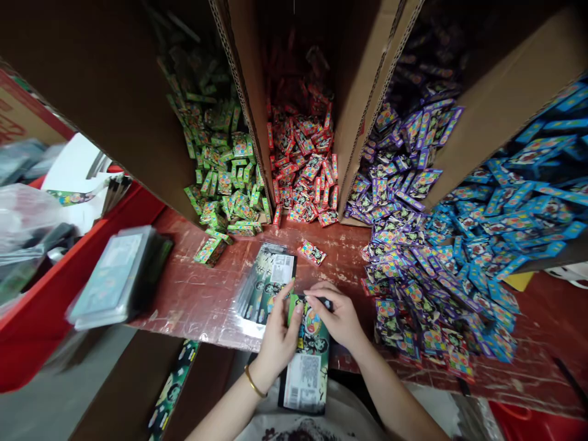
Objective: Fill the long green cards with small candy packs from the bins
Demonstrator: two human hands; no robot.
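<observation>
A dark printed package (pixel 304 373) with a barcode panel stands upright near my body, over the table's front edge. My left hand (pixel 281 327) grips its upper left side, with a small green box (pixel 292 306) at the fingers. At the package's top edge my right hand (pixel 337 313) is closed, fingers pinched together; what lies between the fingertips is too small to make out. Just beyond my left hand, a stack of similar packages in clear plastic (pixel 269 282) lies on the red table (pixel 193 288). A single red box (pixel 311 252) lies behind my hands.
Cardboard bins hold small green boxes (pixel 234 177), red boxes (pixel 305 165) and purple boxes (pixel 395 184). Purple and blue boxes (pixel 496 226) spill across the table's right. At left are stacked clear cases (pixel 114 275) and a red crate (pixel 27 343) with plastic packaging.
</observation>
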